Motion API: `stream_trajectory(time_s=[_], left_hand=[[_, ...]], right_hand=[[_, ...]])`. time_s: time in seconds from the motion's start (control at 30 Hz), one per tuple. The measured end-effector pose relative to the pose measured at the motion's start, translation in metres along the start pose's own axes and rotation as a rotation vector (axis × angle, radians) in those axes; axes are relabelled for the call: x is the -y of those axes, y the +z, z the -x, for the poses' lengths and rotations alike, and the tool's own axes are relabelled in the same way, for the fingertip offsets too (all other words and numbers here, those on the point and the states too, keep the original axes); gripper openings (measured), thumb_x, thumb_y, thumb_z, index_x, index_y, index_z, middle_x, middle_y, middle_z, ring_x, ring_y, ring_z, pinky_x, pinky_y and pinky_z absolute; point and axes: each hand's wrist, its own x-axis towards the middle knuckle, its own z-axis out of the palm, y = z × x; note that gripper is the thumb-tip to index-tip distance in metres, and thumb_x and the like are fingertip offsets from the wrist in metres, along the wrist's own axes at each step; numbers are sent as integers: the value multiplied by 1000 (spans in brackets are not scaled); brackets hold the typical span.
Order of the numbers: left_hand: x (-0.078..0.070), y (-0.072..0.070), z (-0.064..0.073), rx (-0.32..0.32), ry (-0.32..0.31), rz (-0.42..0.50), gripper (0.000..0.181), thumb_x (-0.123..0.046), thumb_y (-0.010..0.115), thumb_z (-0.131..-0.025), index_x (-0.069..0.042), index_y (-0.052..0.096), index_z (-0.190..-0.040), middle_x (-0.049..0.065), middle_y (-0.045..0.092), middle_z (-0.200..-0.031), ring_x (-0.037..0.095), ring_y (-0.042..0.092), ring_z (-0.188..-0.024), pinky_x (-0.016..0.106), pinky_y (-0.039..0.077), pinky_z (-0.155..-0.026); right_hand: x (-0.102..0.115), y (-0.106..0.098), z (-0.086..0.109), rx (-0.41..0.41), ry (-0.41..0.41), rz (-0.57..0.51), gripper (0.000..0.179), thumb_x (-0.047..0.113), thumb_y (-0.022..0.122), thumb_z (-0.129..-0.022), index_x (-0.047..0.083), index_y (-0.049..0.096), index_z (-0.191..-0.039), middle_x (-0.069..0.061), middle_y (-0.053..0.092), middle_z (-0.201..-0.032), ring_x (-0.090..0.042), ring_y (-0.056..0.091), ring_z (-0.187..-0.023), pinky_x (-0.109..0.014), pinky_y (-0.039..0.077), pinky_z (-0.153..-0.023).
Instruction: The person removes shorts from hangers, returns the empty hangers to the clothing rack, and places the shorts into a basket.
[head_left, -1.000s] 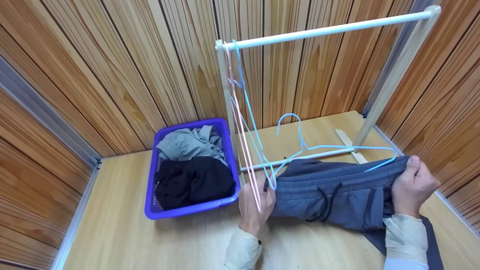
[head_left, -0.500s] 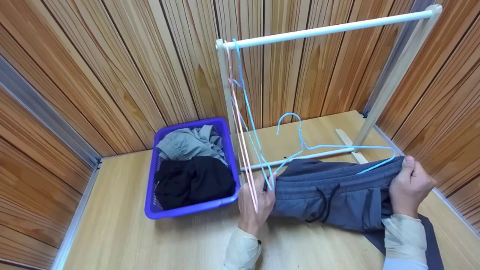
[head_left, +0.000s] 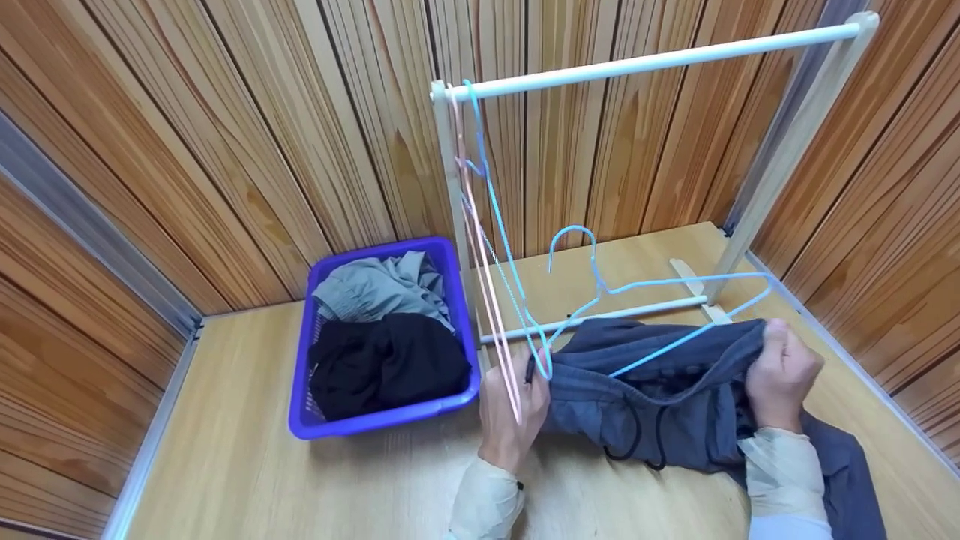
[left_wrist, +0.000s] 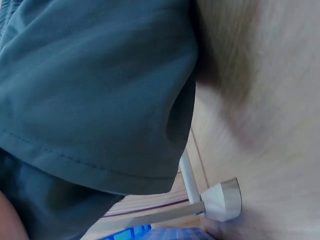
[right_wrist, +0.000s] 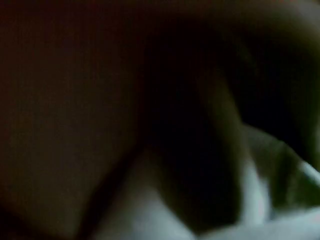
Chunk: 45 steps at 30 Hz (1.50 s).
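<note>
My left hand [head_left: 496,417] grips the left end of the waistband of dark blue-grey drawstring shorts or trousers [head_left: 694,431]. At the waistband's right end my right hand [head_left: 784,376] holds the fabric in curled fingers. Between the hands the waist gapes. A light blue hanger [head_left: 600,286] leans there, hook up, its lower bar slanting down into the waist opening and its right corner above the fabric. Its left end drops towards my left hand. The garment's hem [left_wrist: 90,162] fills much of the left wrist view. The right wrist view is dark and blurred.
A white rail [head_left: 660,66] on wooden posts crosses the back. From its left end hang a pink hanger [head_left: 487,292] and another blue hanger [head_left: 500,217], overlapping my left hand in the head view. Left stands a purple basket [head_left: 390,418] with grey cloth [head_left: 382,289] and black cloth [head_left: 390,364].
My right hand has moved left and slightly down, slackening the waistband, which now gapes. The hanger's right corner has shifted left and up, showing more lower bar. My left hand stays nearly still.
</note>
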Motion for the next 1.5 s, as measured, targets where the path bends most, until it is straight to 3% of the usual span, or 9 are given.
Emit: stream_trajectory(time_s=[0.2, 0.33, 0.53, 0.7, 0.83, 0.97, 1.07, 1.3, 1.5], left_hand=[[6, 0, 2, 1, 37, -31, 15, -17, 75, -95, -14, 65, -85, 0, 56, -59, 13, 51, -53, 25, 39, -48], [5, -1, 2, 6, 57, -50, 21, -21, 77, -95, -14, 63, -81, 0, 53, -55, 16, 49, -51, 29, 39, -47], [2, -2, 2, 27, 49, -72, 26, -26, 75, -98, -14, 62, -79, 0, 51, -54, 17, 50, -50, 31, 38, -46], [2, -1, 4, 49, 51, -50, 25, -28, 73, -100, -15, 63, -81, -2, 50, -55, 12, 46, -51, 26, 35, -46], [4, 0, 4, 53, 45, -23, 26, -28, 72, -101, -15, 62, -81, -1, 50, -56, 13, 48, -53, 25, 36, -47], [5, 0, 3, 70, 36, -14, 24, -30, 70, -102, -16, 65, -83, -1, 55, -58, 13, 53, -54, 26, 39, -49], [6, -1, 2, 72, 35, -9, 25, -30, 70, -102, -16, 65, -82, -2, 53, -57, 12, 50, -54, 23, 36, -48], [8, 0, 2, 38, 103, -68, 25, -32, 72, -101, -16, 66, -84, -3, 54, -56, 14, 54, -51, 27, 40, -47], [10, 0, 4, 48, 129, -71, 24, -34, 72, -101, -16, 68, -85, -3, 60, -59, 13, 58, -53, 27, 45, -49]], right_hand=[[4, -2, -1, 163, 34, 0, 43, 11, 55, -106, -9, 62, -68, 34, 47, -60, 17, 40, -57, -8, 30, -58], [16, -3, -10, 112, 20, -48, 32, 13, 49, -108, -12, 69, -109, 37, 64, -83, 15, 58, -77, -7, 43, -74], [41, -5, -20, 2, -55, -85, 35, 13, 51, -102, -7, 61, -128, 31, 60, -105, 10, 54, -98, -14, 41, -87], [58, -4, -23, -10, -180, -54, 48, 21, 54, -96, -14, 61, -128, 30, 56, -117, 8, 47, -114, -17, 36, -98], [72, 3, -23, 25, -292, -25, 47, 24, 57, -94, -9, 64, -127, -5, 70, -116, 9, 43, -119, -19, 30, -103], [84, 10, -21, 82, -388, -14, 44, 27, 62, -94, -6, 66, -124, -34, 63, -121, 6, 40, -123, -24, 26, -105], [92, 16, -17, 139, -444, -22, 44, 30, 65, -95, -5, 70, -120, -32, 66, -120, 0, 44, -121, -23, 26, -105], [106, 32, -3, 288, -562, -25, 59, 55, 61, -103, 0, 74, -118, -24, 71, -120, -41, 55, -109, -23, 30, -105], [106, 35, 5, 384, -611, -11, 50, 54, 61, -104, 8, 80, -110, -14, 76, -102, -32, 57, -96, -25, 35, -89]])
